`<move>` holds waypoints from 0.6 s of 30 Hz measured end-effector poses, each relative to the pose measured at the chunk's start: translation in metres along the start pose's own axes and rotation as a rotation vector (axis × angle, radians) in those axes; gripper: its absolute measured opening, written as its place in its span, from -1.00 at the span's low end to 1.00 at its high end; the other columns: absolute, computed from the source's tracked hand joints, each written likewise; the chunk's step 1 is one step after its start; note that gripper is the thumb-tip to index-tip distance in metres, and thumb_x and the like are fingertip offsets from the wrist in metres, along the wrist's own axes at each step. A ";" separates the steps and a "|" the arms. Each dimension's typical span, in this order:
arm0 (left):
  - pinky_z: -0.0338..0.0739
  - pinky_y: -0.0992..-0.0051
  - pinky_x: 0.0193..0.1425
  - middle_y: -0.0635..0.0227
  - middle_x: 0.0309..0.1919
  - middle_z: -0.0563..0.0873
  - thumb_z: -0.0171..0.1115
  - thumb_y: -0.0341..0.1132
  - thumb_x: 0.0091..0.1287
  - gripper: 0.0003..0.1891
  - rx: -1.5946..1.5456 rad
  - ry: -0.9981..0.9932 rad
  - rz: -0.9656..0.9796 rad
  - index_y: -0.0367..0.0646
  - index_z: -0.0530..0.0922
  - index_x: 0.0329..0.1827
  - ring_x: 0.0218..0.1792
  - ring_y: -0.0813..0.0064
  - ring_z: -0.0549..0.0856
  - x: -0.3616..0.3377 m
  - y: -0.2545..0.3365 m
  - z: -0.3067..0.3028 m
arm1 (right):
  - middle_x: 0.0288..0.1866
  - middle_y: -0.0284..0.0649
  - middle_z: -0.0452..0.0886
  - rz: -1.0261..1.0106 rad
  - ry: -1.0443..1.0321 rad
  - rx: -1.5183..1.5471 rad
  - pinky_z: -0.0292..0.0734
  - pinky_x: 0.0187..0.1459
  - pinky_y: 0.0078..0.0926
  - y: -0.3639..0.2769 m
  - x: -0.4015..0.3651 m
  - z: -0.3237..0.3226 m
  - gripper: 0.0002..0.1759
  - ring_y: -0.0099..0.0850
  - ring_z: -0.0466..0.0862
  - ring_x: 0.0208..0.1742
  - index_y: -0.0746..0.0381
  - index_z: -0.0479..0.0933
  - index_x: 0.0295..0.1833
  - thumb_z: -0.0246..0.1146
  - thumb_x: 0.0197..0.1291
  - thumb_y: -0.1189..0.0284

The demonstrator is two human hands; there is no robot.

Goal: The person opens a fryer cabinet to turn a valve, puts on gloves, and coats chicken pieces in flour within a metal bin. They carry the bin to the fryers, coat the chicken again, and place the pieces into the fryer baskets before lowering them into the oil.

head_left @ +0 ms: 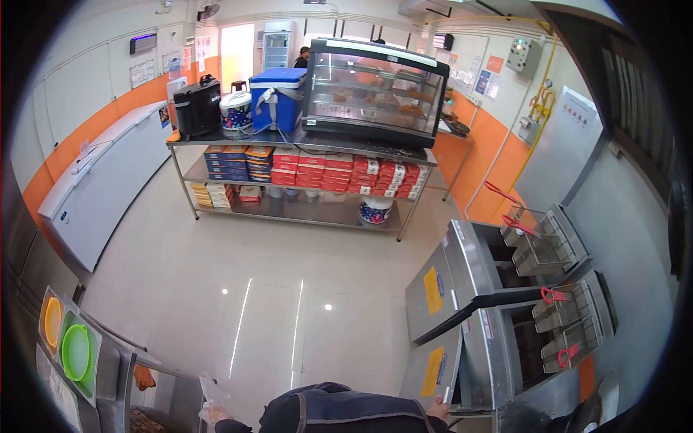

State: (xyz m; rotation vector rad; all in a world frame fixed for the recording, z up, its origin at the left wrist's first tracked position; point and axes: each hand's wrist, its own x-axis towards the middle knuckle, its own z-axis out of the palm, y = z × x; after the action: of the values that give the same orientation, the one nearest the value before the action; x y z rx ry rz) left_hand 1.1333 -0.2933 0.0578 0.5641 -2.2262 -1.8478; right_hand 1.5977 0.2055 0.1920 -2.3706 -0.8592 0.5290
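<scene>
At the bottom edge of the head view, my left hand [214,413] is closed on a crumpled piece of clear plastic [211,393], which looks like a thin bag or glove. It is beside the metal counter on the left. My right hand [437,409] grips the edge of a fryer cabinet door [427,375] low on the right. That door has a yellow label and stands ajar, with a dark gap behind it. Above it is the steel deep fryer [498,353], with wire fry baskets [567,346] with red handles. My dark apron covers the bottom middle.
A steel shelf table [289,216] ahead bears a glass display warmer [375,94], a blue cooler [276,108] and stacked red boxes [325,169]. A white chest freezer [108,180] lines the left wall. Green basket [76,352] sits near left. A person [302,58] is far back.
</scene>
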 end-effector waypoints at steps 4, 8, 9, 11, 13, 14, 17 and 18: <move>0.46 0.44 -0.37 0.34 -0.57 0.55 0.15 -0.23 0.06 -0.80 0.197 0.095 0.149 -0.20 0.52 -0.52 -0.50 0.43 0.51 -0.018 0.022 0.026 | -0.37 -0.08 0.59 0.013 0.057 -0.031 0.46 -0.24 -0.42 -0.022 0.003 -0.014 -0.67 -0.29 0.62 -0.25 0.33 0.35 -0.23 0.19 0.14 0.26; 0.44 0.38 -0.34 0.25 -0.57 0.59 0.18 -0.23 0.04 -0.79 0.831 0.061 0.288 -0.23 0.53 -0.49 -0.50 0.31 0.54 -0.069 0.094 0.043 | -0.35 -0.09 0.59 0.080 0.146 0.006 0.49 -0.27 -0.36 -0.031 0.023 -0.027 -0.65 -0.25 0.62 -0.26 0.33 0.36 -0.20 0.21 0.12 0.26; 0.43 0.36 -0.34 0.22 -0.57 0.59 0.18 -0.23 0.03 -0.78 1.037 0.054 0.285 -0.25 0.54 -0.49 -0.49 0.28 0.55 -0.080 0.106 0.046 | -0.35 -0.07 0.57 -0.001 0.205 0.036 0.49 -0.28 -0.36 -0.017 0.040 -0.018 -0.66 -0.23 0.61 -0.31 0.36 0.38 -0.25 0.21 0.12 0.27; 0.41 0.34 -0.31 0.17 -0.54 0.59 0.20 -0.22 0.01 -0.78 0.920 0.103 0.324 -0.24 0.54 -0.48 -0.45 0.25 0.56 -0.087 0.097 0.051 | -0.38 -0.06 0.56 -0.095 0.266 0.079 0.50 -0.30 -0.38 0.006 0.071 -0.008 -0.67 -0.22 0.60 -0.34 0.38 0.37 -0.30 0.22 0.12 0.30; 0.41 0.33 -0.29 0.17 -0.52 0.58 0.19 -0.22 0.01 -0.78 0.864 0.112 0.334 -0.22 0.54 -0.45 -0.41 0.24 0.56 -0.099 0.106 0.053 | -0.43 -0.05 0.54 -0.176 0.359 0.097 0.50 -0.32 -0.39 0.015 0.086 -0.001 -0.68 -0.22 0.60 -0.38 0.40 0.37 -0.34 0.23 0.11 0.33; 0.41 0.34 -0.28 0.19 -0.51 0.57 0.18 -0.21 0.02 -0.78 0.865 0.097 0.325 -0.21 0.54 -0.43 -0.39 0.25 0.55 -0.110 0.131 0.057 | -0.45 -0.05 0.53 -0.209 0.421 0.094 0.50 -0.33 -0.39 0.019 0.088 0.000 -0.69 -0.22 0.59 -0.39 0.40 0.37 -0.35 0.24 0.10 0.35; 0.43 0.45 -0.30 0.27 -0.52 0.51 0.19 -0.42 0.03 -0.88 0.742 0.167 0.334 -0.19 0.40 -0.53 -0.41 0.30 0.56 -0.100 0.130 0.067 | -0.50 -0.03 0.51 -0.298 0.401 0.166 0.50 -0.33 -0.38 0.053 0.119 0.032 -0.71 -0.21 0.59 -0.40 0.41 0.37 -0.39 0.23 0.10 0.38; 0.42 0.36 -0.23 0.24 -0.50 0.51 0.13 -0.36 0.06 -0.90 0.785 0.050 0.367 -0.18 0.44 -0.41 -0.34 0.27 0.54 -0.077 0.118 0.073 | -0.52 -0.03 0.50 -0.334 0.352 0.192 0.50 -0.34 -0.38 0.069 0.134 0.044 -0.71 -0.21 0.59 -0.40 0.42 0.37 -0.40 0.23 0.11 0.38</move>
State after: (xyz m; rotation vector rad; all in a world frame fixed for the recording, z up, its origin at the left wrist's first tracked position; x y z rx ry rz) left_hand 1.1557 -0.1786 0.1653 0.2622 -2.7404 -0.7440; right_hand 1.7021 0.2679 0.0931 -2.0071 -0.9632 0.0519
